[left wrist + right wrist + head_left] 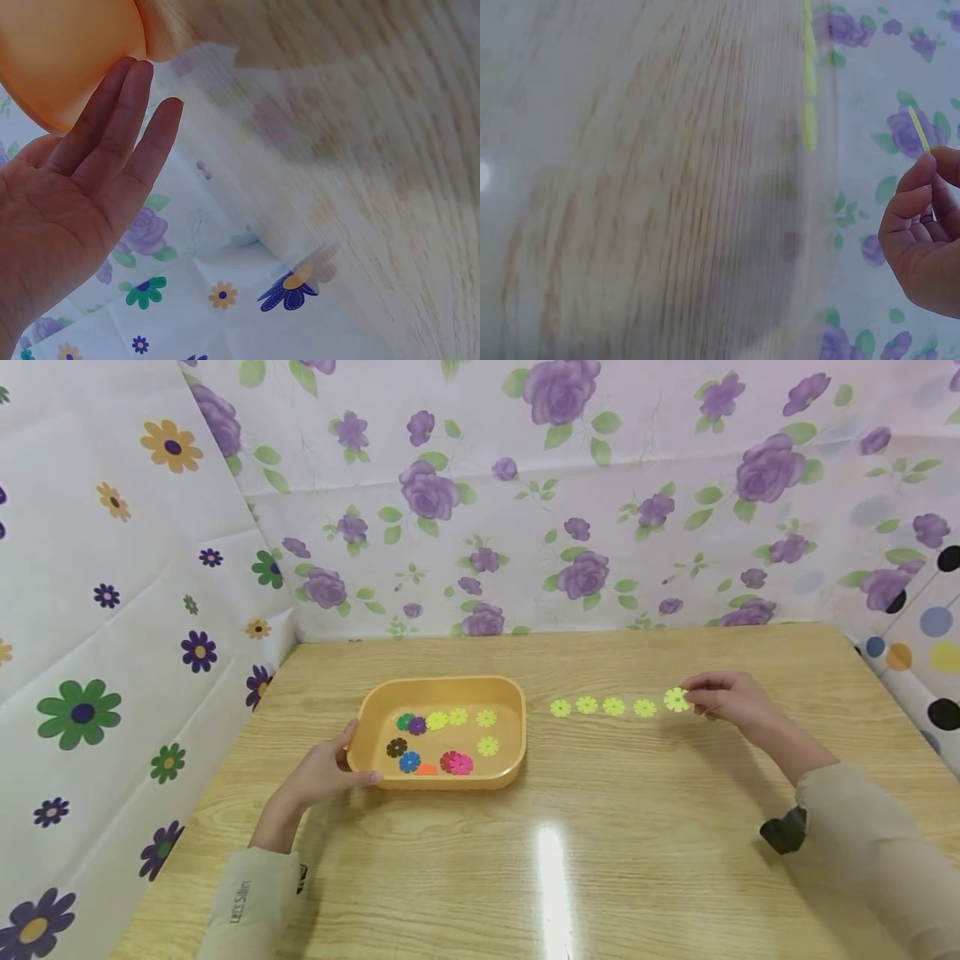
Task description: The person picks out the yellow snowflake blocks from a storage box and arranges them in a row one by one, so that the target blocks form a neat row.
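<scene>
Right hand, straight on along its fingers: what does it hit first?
The held flower in the right hand would probably reach the nearest yellow flower on the table first; the hand's height is unclear, so it might pass over.

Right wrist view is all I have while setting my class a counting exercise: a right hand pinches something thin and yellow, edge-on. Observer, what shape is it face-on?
Observer: In the head view it is a yellow flower-shaped disc with a petalled rim.
Operator: How many others are laid out? My frame cuts them off.
Observer: Four yellow flower discs lie in a nearly straight row on the wooden table.
Operator: Is anything else being touched outside my view?
Observer: Yes, the left hand touches the left end of a yellow-orange tray.
</scene>
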`<state>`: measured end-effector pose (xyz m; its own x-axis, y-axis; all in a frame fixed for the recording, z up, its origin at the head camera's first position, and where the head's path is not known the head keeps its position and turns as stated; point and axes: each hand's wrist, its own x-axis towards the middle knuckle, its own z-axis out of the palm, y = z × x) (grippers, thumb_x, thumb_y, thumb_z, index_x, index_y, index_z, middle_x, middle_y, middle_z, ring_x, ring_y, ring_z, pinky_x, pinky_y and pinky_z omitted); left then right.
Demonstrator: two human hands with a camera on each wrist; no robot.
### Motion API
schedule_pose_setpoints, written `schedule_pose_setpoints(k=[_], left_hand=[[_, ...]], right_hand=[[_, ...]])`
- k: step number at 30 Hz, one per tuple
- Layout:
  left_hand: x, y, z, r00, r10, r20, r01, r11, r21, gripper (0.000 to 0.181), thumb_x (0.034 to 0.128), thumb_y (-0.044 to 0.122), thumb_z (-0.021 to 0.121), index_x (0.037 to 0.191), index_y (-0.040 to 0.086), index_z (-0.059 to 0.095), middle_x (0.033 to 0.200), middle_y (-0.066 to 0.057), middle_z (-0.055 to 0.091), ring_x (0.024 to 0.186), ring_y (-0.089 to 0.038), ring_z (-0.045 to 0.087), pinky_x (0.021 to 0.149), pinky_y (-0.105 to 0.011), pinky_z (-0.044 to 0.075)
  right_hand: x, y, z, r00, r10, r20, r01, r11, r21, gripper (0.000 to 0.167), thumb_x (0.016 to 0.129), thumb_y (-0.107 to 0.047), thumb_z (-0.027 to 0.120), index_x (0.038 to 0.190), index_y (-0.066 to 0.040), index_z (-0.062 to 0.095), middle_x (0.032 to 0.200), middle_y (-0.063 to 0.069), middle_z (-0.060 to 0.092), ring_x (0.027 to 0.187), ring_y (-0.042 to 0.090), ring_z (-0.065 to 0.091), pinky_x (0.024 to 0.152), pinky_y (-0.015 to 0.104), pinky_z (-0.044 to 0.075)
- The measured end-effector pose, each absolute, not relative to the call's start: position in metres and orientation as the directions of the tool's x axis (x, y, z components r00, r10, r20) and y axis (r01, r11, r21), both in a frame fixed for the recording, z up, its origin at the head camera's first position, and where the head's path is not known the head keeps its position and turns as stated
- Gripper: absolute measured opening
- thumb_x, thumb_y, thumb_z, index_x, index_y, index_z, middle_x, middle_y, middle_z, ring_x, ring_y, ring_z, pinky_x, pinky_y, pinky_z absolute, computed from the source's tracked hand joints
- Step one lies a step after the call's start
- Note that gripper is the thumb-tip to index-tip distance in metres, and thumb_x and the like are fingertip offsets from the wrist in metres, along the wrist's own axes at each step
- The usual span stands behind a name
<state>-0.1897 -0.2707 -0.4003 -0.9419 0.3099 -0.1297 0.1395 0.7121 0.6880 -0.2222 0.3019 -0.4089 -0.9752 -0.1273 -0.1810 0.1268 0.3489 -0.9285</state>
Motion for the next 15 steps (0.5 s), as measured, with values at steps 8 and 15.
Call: schedule_pose_setpoints(k=[8, 15], left_hand=[[-0.189, -0.270, -0.401, -0.942, 0.315, -0.115, 0.150, 0.705, 0.694, 0.102, 0.0748, 0.031, 0.075, 0.142, -0.008, 0.009, 0.117, -0.033, 0.052, 0.090, -0.025, 0.060, 0.080, -0.036, 0.047], [-0.190, -0.271, -0.402, -0.943, 0.311, -0.116, 0.152, 0.716, 0.682, 0.102, 0.0743, 0.032, 0.075, 0.142, -0.008, 0.010, 0.122, -0.034, 0.047, 0.092, -0.026, 0.060, 0.081, -0.037, 0.047]], right_hand=[[-0.233, 0.311, -0.415, -0.971, -0.116, -0.211, 0.152, 0.382, -0.911, 0.038, 0.092, -0.019, 0.056, 0.117, 0.008, 0.051, 0.081, -0.007, 0.060, 0.076, 0.013, 0.058, 0.068, 0.030, 0.050], [-0.241, 0.310, -0.428, -0.973, -0.118, -0.198, 0.119, 0.480, -0.869, 0.038, 0.090, -0.014, 0.057, 0.116, 0.014, 0.050, 0.080, 0.001, 0.062, 0.070, 0.013, 0.056, 0.064, 0.030, 0.049]])
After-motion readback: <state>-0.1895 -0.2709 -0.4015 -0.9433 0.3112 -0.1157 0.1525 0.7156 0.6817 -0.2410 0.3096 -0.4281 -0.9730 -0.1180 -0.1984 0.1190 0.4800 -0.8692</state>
